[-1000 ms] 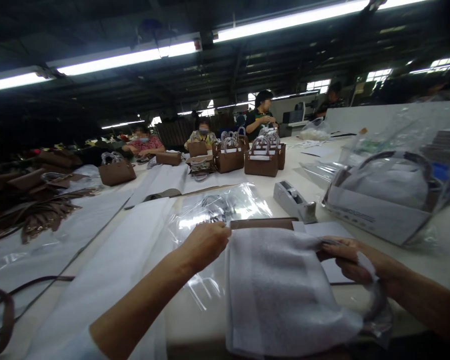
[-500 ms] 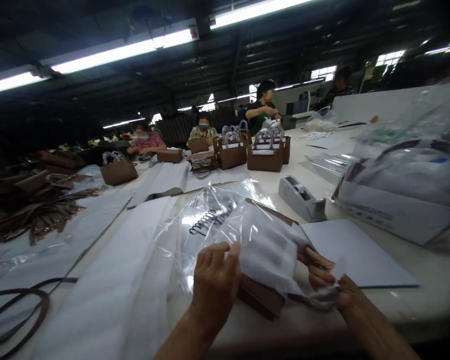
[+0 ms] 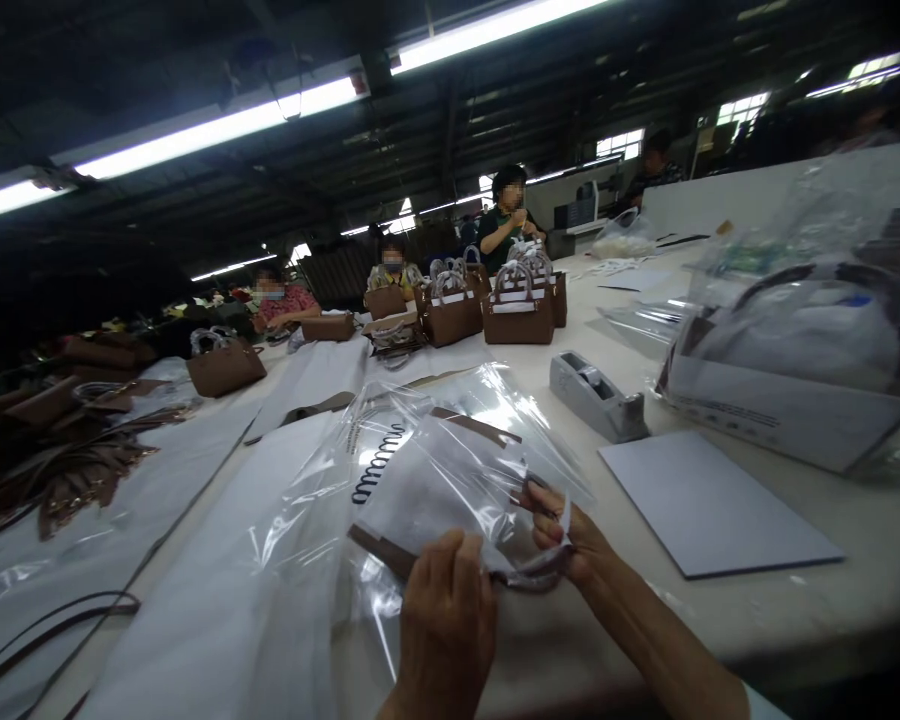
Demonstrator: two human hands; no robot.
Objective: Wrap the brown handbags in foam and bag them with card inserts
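Head view: handle [image 3: 534, 580] gripped by right hand [image 3: 566, 535]; clear plastic [image 3: 292, 515] apparently pinched by left hand [image 3: 450, 610], wrapped bag [image 3: 439, 480] just beyond; plastic could be torn if handle snagged.

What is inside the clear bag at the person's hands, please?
A brown handbag lies partly inside the clear bag, its handle in the right hand. A white sheet hides most of its upper face; its underside cannot be seen either.
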